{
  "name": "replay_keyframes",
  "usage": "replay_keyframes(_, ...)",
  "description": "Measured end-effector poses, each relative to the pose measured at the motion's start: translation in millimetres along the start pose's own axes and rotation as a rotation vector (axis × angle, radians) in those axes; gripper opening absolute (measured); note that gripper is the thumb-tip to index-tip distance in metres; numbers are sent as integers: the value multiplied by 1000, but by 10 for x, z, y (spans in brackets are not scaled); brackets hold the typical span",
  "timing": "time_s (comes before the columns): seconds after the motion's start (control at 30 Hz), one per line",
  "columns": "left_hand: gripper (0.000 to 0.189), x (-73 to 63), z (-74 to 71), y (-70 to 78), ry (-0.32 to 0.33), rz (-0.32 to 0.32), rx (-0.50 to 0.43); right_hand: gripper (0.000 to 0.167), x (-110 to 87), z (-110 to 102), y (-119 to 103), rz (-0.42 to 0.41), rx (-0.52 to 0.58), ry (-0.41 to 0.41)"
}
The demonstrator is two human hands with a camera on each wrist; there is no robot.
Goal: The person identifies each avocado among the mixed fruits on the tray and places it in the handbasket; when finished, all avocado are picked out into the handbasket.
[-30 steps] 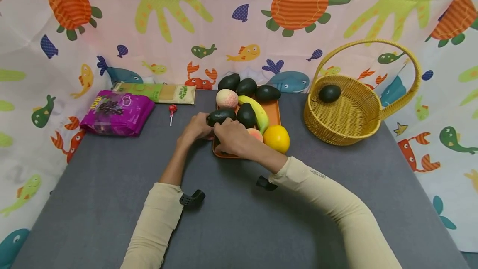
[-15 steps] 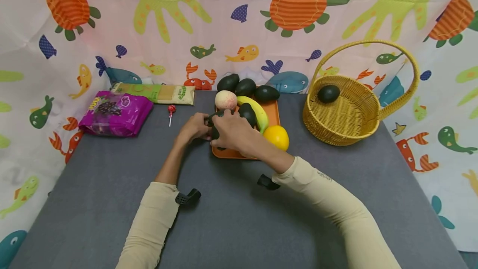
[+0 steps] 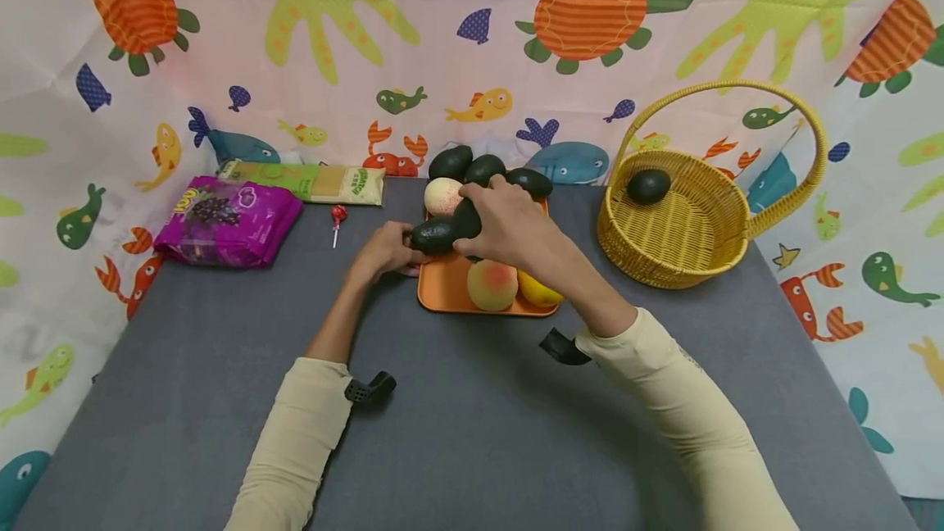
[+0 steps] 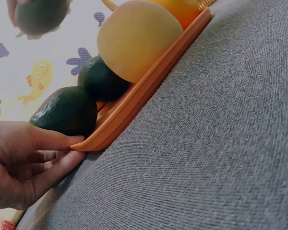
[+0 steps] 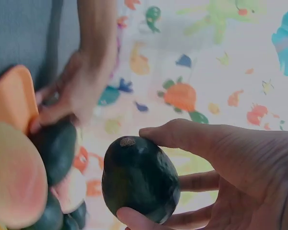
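Observation:
My right hand [image 3: 512,224] holds a dark green avocado [image 5: 141,179] between thumb and fingers, raised above the tray. In the right wrist view the avocado is apart from the other fruit. With thumb and fingers, my left hand [image 4: 29,163] pinches the corner rim of the orange tray [image 3: 442,289]. Right beside those fingers lies another avocado [image 4: 69,112] on the tray. A peach [image 3: 492,285] rests at the tray's front, with a yellow-orange fruit [image 3: 540,290] to its right. A pale speckled peach [image 3: 442,197] and several avocados [image 3: 451,163] sit farther back. My right hand hides the banana.
At the right stands a yellow wicker basket [image 3: 664,265] with a tall handle and one avocado [image 3: 649,186] inside. A purple grape-printed packet [image 3: 229,222], a long green and beige packet [image 3: 324,183] and a red lollipop [image 3: 338,214] lie to the left. A printed curtain borders the table.
My right hand has taken hold of an avocado at the tray's left front and lifted it up and to the right, uncovering the front peach. My left hand stays at the tray's edge.

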State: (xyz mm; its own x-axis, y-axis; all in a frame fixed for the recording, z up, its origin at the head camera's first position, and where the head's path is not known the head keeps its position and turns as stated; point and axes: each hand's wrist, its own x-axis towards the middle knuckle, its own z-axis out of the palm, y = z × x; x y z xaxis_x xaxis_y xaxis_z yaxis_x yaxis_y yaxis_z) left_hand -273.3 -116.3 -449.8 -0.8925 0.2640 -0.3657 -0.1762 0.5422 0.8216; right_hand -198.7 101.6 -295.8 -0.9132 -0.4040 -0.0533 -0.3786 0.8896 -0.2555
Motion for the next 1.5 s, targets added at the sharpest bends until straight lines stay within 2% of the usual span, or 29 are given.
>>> replay_keyframes(0.17, 49, -28, 0, 18, 7, 11, -3, 76, -121, -232, 217, 68, 57, 40)
replay_keyframes(0.5, 49, -1, -9, 22, 5, -20, 5, 69, -407, -635, 744, 135, 95, 147)
replay_keyframes(0.7, 50, -14, 6, 40, 13, -7, 18, 70, -486, -827, 1185, 172, 96, 170)
replay_keyframes(0.87, 48, -19, 10, 25, 17, 0, 10, 67, -500, -922, 1569, 261, 83, 163)
replay_keyframes(1.07, 48, -25, 8, 9, 23, 10, 20, 72, -466, -966, 2024, 392, 72, 87)
replay_keyframes(1.2, 49, -23, 4, 1, 18, 4, 8, 76, -423, -923, 2321, 447, 77, 34)
replay_keyframes(1.33, 49, -21, -6, 0, 11, -9, -38, 74, -372, -835, 2617, 465, 81, 3)
replay_keyframes(1.5, 51, -11, -4, -5, 2, -12, -22, 74, -351, -681, 2942, 482, 111, -4)
